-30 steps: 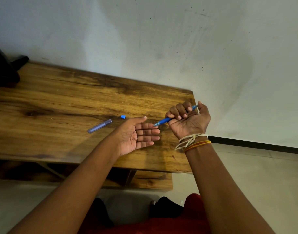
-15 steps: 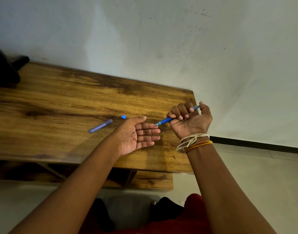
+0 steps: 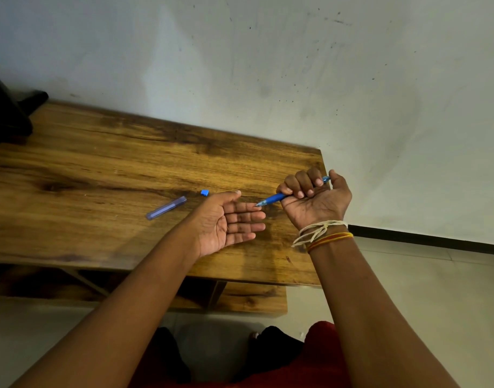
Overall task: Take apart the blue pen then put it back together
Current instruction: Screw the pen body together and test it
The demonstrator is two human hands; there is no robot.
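Note:
My right hand [image 3: 314,200] is fisted around the blue pen body [image 3: 273,198], palm up, over the table's right end. The pen's tip points left and touches or nearly touches the index finger of my left hand [image 3: 229,221], which is held flat and open, palm up. The translucent bluish pen cap [image 3: 166,207] lies on the wooden table [image 3: 100,169] to the left of my left hand. A small blue end plug [image 3: 204,192] rests just beyond it.
The table stands against a pale wall, with its right edge near my right hand. A dark object [image 3: 7,113] sits at its far left corner. A lower wooden shelf [image 3: 251,299] shows beneath. Thread bands circle my right wrist.
My right hand has shifted slightly, bringing the pen tip closer to my left fingers. The left hand, cap and plug stay where they were.

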